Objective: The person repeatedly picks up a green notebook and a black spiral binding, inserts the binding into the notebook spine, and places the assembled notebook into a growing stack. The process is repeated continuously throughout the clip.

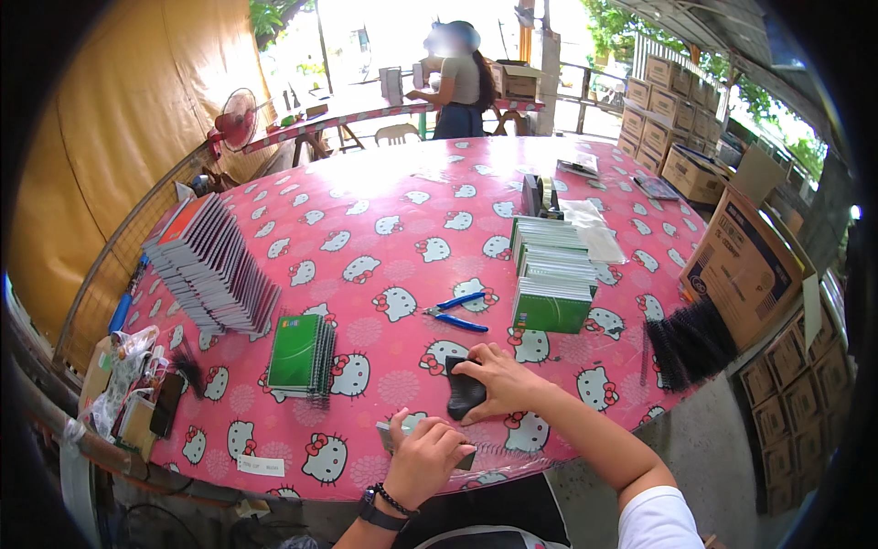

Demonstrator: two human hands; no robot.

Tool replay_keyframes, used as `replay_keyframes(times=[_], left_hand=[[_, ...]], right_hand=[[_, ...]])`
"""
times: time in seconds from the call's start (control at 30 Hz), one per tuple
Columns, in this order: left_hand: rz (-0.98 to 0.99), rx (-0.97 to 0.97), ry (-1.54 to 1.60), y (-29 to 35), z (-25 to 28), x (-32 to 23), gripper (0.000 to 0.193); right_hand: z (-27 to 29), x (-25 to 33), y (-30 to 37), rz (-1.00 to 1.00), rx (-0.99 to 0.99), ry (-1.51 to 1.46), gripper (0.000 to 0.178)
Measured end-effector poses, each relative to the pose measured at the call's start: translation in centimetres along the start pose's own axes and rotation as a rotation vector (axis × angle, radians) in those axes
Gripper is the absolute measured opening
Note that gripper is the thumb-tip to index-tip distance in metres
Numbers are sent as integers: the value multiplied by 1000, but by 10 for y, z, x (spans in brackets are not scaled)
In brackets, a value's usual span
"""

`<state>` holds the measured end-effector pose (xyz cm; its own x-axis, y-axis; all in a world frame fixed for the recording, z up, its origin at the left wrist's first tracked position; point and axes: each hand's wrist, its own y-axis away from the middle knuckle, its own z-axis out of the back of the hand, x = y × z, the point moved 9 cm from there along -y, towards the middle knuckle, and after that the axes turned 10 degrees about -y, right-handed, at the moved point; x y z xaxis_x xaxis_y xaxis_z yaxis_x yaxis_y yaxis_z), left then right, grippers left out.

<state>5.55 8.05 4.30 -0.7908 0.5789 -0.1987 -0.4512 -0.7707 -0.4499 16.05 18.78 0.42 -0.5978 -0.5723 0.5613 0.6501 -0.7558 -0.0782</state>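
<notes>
Head view, lower centre: my left hand (pixel 422 457) clasps a notebook (pixel 386 437), my right hand (pixel 503 380) grips a black block (pixel 464 395); coil-fitting, I'd judge, next needing steady alignment.

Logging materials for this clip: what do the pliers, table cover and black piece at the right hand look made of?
Pliers: greyish head, probably metal; smooth blue grips, likely plastic.
Table cover: likely vinyl; glossy, showing glare.
Black piece: dull, perhaps plastic or rubber.
</notes>
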Motion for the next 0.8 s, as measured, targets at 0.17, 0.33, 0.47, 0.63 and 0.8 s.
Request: replay_keyframes(times=[0.17,0.33,0.47,0.63,0.8], left_hand=[[-6,-9,47,-2,1,-1,18],[13,-99,5,-3,13,2,20],[64,-98,7,11,11,30,23],[56,-125,33,12,11,29,26],[69,-142,47,12,13,30,26]], right_hand=[[-10,8,-2,117,-242,40,79],[5,2,12,72,-175,-50,67],[21,-3,39,-52,-148,-624,51],[-13,23,53,-43,-7,-738,48],[-4,39,53,42,9,-1043,51]])
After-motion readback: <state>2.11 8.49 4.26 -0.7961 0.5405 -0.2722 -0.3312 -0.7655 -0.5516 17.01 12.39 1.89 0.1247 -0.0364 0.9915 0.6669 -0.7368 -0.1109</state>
